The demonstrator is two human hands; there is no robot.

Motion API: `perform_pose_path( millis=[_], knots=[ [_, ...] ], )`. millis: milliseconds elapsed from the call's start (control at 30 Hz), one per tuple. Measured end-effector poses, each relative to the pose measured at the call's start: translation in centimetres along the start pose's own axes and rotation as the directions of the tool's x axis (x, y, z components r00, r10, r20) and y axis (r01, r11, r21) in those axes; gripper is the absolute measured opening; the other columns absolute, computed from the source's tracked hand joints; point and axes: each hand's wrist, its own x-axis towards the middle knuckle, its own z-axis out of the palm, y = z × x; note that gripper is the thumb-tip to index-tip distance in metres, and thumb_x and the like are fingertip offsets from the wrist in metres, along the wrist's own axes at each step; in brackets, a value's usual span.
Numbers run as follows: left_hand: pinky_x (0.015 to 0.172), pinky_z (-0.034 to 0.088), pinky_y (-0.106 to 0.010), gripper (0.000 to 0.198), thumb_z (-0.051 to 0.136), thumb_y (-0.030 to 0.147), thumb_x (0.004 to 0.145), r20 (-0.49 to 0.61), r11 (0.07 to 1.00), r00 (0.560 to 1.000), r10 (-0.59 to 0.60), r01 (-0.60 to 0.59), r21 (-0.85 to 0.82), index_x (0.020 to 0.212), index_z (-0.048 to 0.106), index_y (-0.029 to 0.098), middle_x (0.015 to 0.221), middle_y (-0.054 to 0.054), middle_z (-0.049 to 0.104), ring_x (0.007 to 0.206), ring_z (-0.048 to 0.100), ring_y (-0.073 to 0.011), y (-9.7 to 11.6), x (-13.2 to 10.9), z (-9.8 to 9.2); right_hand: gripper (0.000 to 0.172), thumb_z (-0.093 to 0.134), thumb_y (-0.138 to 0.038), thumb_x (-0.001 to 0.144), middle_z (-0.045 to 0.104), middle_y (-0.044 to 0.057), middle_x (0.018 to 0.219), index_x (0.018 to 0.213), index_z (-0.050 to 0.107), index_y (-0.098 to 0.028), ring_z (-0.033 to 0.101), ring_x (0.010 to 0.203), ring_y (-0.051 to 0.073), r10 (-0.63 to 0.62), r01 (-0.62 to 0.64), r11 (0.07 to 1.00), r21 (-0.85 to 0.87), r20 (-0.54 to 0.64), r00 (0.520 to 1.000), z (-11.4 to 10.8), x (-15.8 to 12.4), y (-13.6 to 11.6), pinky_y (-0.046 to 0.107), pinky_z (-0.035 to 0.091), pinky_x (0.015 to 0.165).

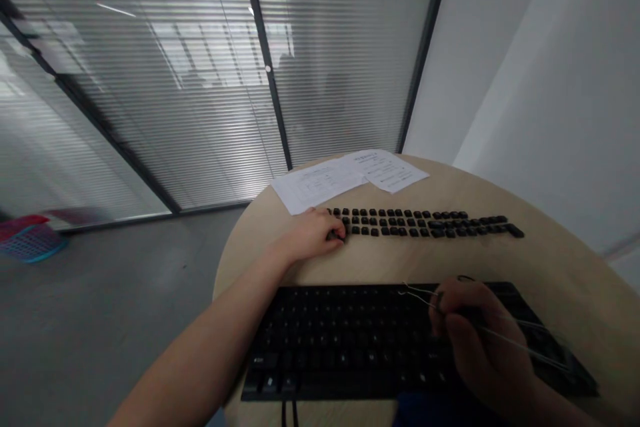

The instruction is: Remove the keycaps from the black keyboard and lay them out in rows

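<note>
A black keyboard [345, 333] lies across the near part of the round wooden table, with some keys still on it and a bare-looking area at its right. Beyond it, loose black keycaps [395, 221] stand in rows. At the left end of these rows my left hand [313, 235] is closed, its thumb and fingers around a black keycap [336, 235]. My right hand [480, 327] hovers over the keyboard's right half, closed on a wire keycap puller [417, 293]. The puller's thin wire loops stick out to the left, and its other wires trail to the right.
Printed papers [320, 181] lie at the table's [555, 267] far edge. Two dark cables [289, 412] run off the near edge. Behind are glass partitions with blinds [210, 113] and a white wall [560, 80]. A blue and red basket [33, 240] stands on the floor at left.
</note>
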Motion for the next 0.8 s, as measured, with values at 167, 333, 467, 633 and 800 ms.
perform_pose_path(
  millis=[167, 333, 467, 633, 800],
  knots=[
    [0.087, 0.041, -0.037, 0.011, 0.068, 0.027, 0.084, 0.029, 0.999, 0.999, -0.030, 0.029, 0.035, 0.091, 0.075, 0.023, 0.090, -0.003, 0.075, 0.094, 0.063, -0.0229, 0.07, -0.03, 0.04, 0.010, 0.049, -0.032, 0.105, 0.058, 0.000, 0.073, 0.098, 0.054, -0.027, 0.058, 0.057, 0.017, 0.014, -0.014, 0.999, -0.030, 0.012, 1.000, -0.02, 0.24, 0.43, 0.031, 0.050, 0.054],
    [0.089, 0.039, -0.039, 0.010, 0.069, 0.026, 0.083, 0.082, 0.997, 0.995, -0.050, 0.045, 0.069, 0.091, 0.075, 0.023, 0.090, -0.003, 0.075, 0.096, 0.063, -0.0243, -0.01, 0.11, 0.03, 0.012, 0.047, -0.034, 0.106, 0.056, 0.000, 0.069, 0.098, 0.054, -0.028, 0.057, 0.056, 0.017, 0.009, -0.009, 1.000, 0.007, 0.054, 0.999, 0.07, 0.13, 0.17, 0.031, 0.049, 0.053],
    [0.088, 0.039, -0.038, 0.008, 0.069, 0.027, 0.082, 0.066, 0.996, 0.997, -0.051, 0.046, 0.082, 0.088, 0.074, 0.023, 0.087, -0.003, 0.074, 0.094, 0.062, -0.0238, -0.25, 0.09, 0.04, 0.011, 0.048, -0.033, 0.106, 0.058, 0.000, 0.073, 0.100, 0.055, -0.027, 0.058, 0.057, 0.017, 0.043, -0.044, 0.999, 0.017, 0.054, 0.998, 0.02, -0.05, 0.50, 0.031, 0.049, 0.054],
    [0.087, 0.039, -0.038, 0.009, 0.070, 0.027, 0.082, 0.040, 0.996, 0.999, -0.034, 0.031, 0.084, 0.089, 0.075, 0.023, 0.085, -0.002, 0.073, 0.093, 0.061, -0.0231, -0.30, 0.00, -0.08, 0.014, 0.048, -0.034, 0.107, 0.057, -0.001, 0.071, 0.098, 0.055, -0.026, 0.057, 0.058, 0.016, 0.036, -0.037, 0.999, 0.012, 0.051, 0.998, 0.00, 0.02, 0.69, 0.029, 0.048, 0.055],
    [0.086, 0.041, -0.037, 0.010, 0.072, 0.029, 0.083, 0.046, 0.996, 0.998, -0.044, 0.040, 0.084, 0.091, 0.076, 0.024, 0.087, -0.001, 0.075, 0.092, 0.063, -0.0228, -0.13, -0.12, -0.41, 0.014, 0.049, -0.034, 0.106, 0.058, -0.002, 0.071, 0.097, 0.056, -0.025, 0.056, 0.056, 0.014, -0.001, 0.001, 1.000, -0.001, 0.036, 0.999, 0.02, 0.26, 0.30, 0.026, 0.048, 0.054]
  ],
)
